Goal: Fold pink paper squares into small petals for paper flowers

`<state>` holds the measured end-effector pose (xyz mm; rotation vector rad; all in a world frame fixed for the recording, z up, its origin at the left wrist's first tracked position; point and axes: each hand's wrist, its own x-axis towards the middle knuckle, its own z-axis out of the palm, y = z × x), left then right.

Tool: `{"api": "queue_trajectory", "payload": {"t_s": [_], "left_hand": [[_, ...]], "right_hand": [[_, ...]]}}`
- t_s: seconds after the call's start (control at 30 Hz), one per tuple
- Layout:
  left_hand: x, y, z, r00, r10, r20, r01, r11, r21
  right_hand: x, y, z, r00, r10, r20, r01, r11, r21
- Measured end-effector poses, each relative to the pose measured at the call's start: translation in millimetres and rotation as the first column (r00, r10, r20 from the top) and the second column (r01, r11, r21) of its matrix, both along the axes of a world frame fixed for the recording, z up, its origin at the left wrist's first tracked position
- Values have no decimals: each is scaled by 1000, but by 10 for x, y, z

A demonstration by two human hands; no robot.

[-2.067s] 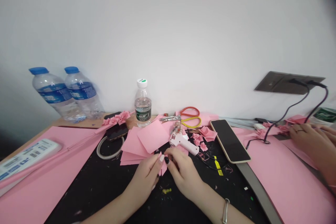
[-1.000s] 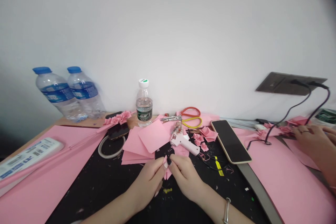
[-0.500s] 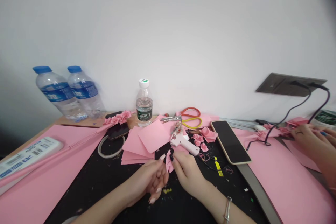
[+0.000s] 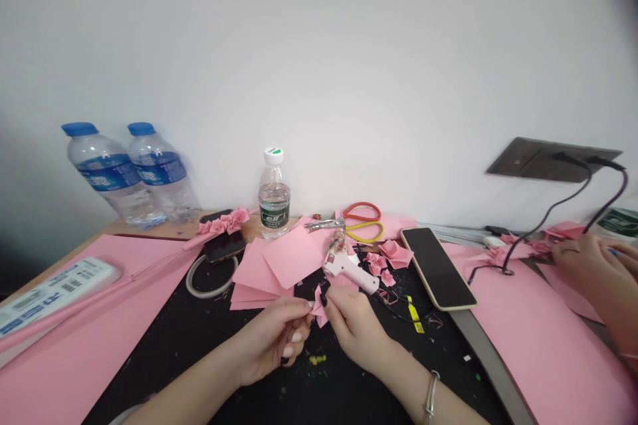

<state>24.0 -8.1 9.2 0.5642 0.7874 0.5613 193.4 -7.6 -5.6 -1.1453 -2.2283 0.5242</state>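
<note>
1. A small folded pink paper piece (image 4: 319,314) is gripped between both hands, at the fingertips, above a black work mat (image 4: 423,358).
2. By the left hand (image 4: 269,339), the piece is pinched at its left side between thumb and forefinger; the other fingers are curled and held close together.
3. By the right hand (image 4: 353,332), the piece is pinched at its right side between thumb and forefinger; how the remaining fingers lie cannot be told.
4. A white and pink hot glue gun (image 4: 346,275) lies just beyond the right fingertips.
5. A pile of pink paper squares (image 4: 286,265) lies just beyond the left fingertips.
6. Red-and-yellow-handled scissors (image 4: 361,222) are placed farther beyond the right fingertips, and a smartphone (image 4: 437,267) is placed well to the right of those fingers.
7. Small yellow scraps (image 4: 317,359) are seen just below the left fingertips.
8. Well to the right of the right hand, a second person's hand (image 4: 588,267) is laid on pink paper, its fingers close together.
</note>
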Motion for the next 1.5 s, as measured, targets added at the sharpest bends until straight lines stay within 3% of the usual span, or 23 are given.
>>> {"api": "queue_trajectory", "payload": {"t_s": [0.2, 0.33, 0.5, 0.7, 0.83, 1.07, 1.13, 1.33, 1.5], "left_hand": [[47, -25, -67, 998, 53, -22, -51, 994, 93], [70, -32, -88, 995, 35, -98, -7, 963, 271], [68, -7, -122, 960, 88, -266, 55, 872, 487], [21, 20, -109, 913, 215, -347, 86, 729, 679], [13, 25, -57, 876, 248, -415, 148, 680, 718], [-7, 21, -15, 861, 244, -445, 192, 655, 731], [-29, 18, 8, 845, 256, -469, 232, 616, 753], [-106, 41, 8, 738, 400, -543, 390, 405, 827], [-137, 62, -34, 715, 439, -544, 399, 383, 833]], "right_hand": [[1, -6, 19, 1000, 20, 6, -20, 1000, -10], [-6, -31, 43, 998, 63, -15, -63, 997, -38], [-7, -39, 49, 998, 37, -41, -40, 998, -57], [11, -18, 28, 1000, -15, -10, 15, 1000, -3], [23, 9, 37, 997, -57, 46, 55, 998, 41], [59, 55, 81, 989, -42, 143, 31, 996, 78], [71, 68, 88, 990, -11, 138, 3, 998, 65], [72, 75, 41, 999, -30, 15, 29, 999, 38], [39, 25, 56, 995, -61, -84, 57, 997, -48]]}}
